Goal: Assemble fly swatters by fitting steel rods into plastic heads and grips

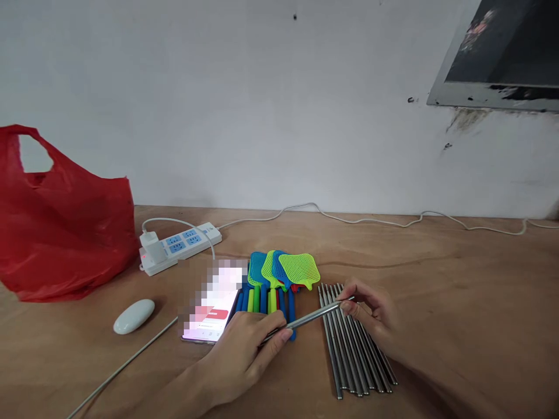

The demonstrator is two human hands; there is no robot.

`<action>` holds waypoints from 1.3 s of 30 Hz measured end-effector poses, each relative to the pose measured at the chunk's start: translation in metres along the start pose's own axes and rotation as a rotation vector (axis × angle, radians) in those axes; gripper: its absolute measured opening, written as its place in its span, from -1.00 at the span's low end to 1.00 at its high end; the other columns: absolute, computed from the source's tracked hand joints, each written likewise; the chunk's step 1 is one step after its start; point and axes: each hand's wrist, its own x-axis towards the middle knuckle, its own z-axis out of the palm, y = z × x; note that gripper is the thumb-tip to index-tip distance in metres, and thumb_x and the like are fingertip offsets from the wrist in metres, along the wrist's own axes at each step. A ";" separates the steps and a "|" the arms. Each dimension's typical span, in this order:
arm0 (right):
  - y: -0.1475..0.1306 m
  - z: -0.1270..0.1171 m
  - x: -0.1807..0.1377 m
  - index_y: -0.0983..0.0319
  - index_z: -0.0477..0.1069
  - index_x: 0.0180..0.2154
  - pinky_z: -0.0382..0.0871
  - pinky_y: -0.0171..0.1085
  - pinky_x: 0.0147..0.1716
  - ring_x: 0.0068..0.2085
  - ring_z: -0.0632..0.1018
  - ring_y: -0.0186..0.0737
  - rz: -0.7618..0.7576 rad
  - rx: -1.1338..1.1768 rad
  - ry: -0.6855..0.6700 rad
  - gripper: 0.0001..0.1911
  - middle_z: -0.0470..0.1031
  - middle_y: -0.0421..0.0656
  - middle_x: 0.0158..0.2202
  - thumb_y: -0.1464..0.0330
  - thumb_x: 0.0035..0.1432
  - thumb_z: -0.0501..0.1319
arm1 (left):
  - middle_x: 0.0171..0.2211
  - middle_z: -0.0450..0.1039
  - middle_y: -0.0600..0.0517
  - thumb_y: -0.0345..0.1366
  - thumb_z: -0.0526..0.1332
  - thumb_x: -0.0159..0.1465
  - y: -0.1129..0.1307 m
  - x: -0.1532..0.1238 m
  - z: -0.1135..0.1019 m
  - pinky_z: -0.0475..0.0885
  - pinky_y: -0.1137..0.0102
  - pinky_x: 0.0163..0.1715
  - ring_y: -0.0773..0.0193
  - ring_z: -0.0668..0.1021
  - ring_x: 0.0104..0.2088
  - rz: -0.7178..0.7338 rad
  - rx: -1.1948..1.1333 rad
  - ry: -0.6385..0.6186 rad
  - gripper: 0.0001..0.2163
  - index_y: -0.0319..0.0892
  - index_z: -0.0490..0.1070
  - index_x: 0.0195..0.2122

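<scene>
A slim metal tube [312, 317] spans the space between my two hands, tilted up toward the right. My left hand [247, 352] grips its lower end between thumb and fingers. At the upper end, the thumb and fingertips of my right hand [369, 308] pinch the tip. Under and beside my right hand lies a row of several similar metal tubes [356, 355] on the table. Behind my left hand are several plastic fly swatter heads [300, 270] in yellow-green and blue, with coloured handles [263, 299] partly hidden by that hand.
A lit phone [213, 314] lies left of the swatters. Farther left are a white computer mouse [134, 316], a power strip [192, 247] with a plugged-in charger [152, 249], and a red plastic bag [65, 233]. A white cable [367, 220] runs along the wall [279, 116].
</scene>
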 end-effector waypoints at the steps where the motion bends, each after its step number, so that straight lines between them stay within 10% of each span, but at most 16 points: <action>1: 0.000 0.000 0.000 0.16 0.41 -0.33 0.21 -0.30 -0.40 -0.38 0.42 -0.26 -0.002 0.004 0.005 -0.82 0.40 -0.25 -0.45 0.25 0.33 0.17 | -0.51 0.17 0.16 -0.21 -0.06 0.51 0.000 0.000 0.000 0.08 0.40 -0.48 0.30 0.30 -0.52 0.000 -0.001 -0.001 -0.73 -0.10 0.17 -0.37; 21: -0.002 0.003 -0.003 0.15 0.42 -0.28 0.29 -0.32 -0.37 -0.38 0.44 -0.28 -0.125 -0.052 0.128 -0.85 0.42 -0.25 -0.42 0.27 0.35 0.16 | -0.50 0.23 0.16 -0.25 -0.05 0.51 -0.007 -0.001 -0.009 0.10 0.41 -0.49 0.31 0.32 -0.52 0.082 0.006 0.045 -0.75 -0.10 0.21 -0.35; 39: -0.019 0.004 -0.005 0.20 0.44 -0.24 0.21 -0.32 -0.47 -0.47 0.41 -0.31 -0.230 -0.315 -0.133 -0.82 0.44 -0.24 -0.47 0.26 0.35 0.14 | -0.50 0.25 0.13 -0.28 -0.11 0.51 -0.020 -0.004 -0.011 0.10 0.37 -0.51 0.28 0.32 -0.55 0.173 0.129 0.014 -0.74 -0.09 0.20 -0.34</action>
